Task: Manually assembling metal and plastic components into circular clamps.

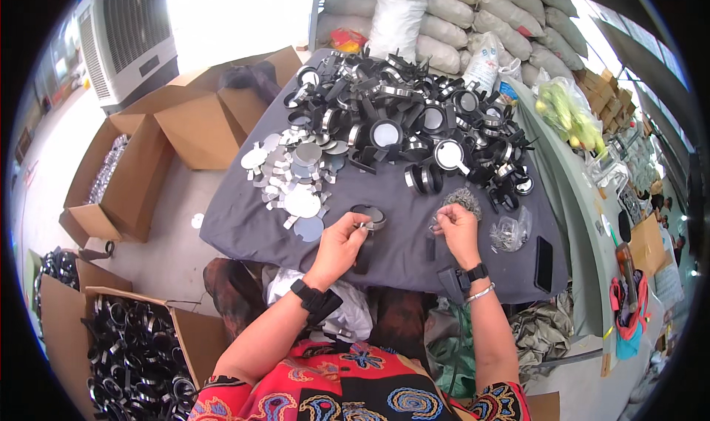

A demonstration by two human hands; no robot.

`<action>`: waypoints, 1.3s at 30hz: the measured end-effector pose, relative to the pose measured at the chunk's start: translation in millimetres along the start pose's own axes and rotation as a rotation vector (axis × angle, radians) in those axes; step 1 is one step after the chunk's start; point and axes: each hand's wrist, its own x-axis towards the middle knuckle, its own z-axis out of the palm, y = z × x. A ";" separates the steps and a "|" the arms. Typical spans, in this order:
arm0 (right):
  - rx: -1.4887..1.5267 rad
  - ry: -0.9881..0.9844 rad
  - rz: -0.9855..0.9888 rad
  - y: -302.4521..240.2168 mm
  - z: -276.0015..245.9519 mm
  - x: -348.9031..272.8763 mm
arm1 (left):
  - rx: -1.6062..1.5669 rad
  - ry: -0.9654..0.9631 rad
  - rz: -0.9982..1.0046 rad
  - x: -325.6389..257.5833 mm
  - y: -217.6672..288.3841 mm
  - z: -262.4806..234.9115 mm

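Near the front of the grey cloth-covered table (399, 247), my left hand (342, 245) pinches the rim of a black ring-shaped part with a handle (372, 215). The handle points toward me, partly behind my fingers. My right hand (457, 232) is closed in a pinch at a small heap of fine metal wire pieces (464, 198); what its fingertips hold is too small to make out. Left of the ring part lie several flat silver discs with tabs (302, 201). A large pile of black ring parts with handles (399, 92) covers the far side.
A clear plastic bag of small metal pieces (512, 230) and a black phone (543, 264) lie at the right. Cardboard boxes (148, 177) stand on the floor at left; a lower box holds black ring parts (137, 354). White sacks (451, 14) are stacked behind the table.
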 end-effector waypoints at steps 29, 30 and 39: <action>-0.591 -0.007 -0.866 -68.4 93.7 -44.8 | -0.012 0.011 0.007 1.9 -9.8 -0.6; -0.570 -0.014 -0.845 -67.9 95.0 -44.3 | -0.014 0.030 0.009 2.0 -9.5 -1.0; -0.317 0.012 -0.621 -64.1 95.8 -48.6 | -0.078 -0.025 -0.012 -1.1 -3.9 0.4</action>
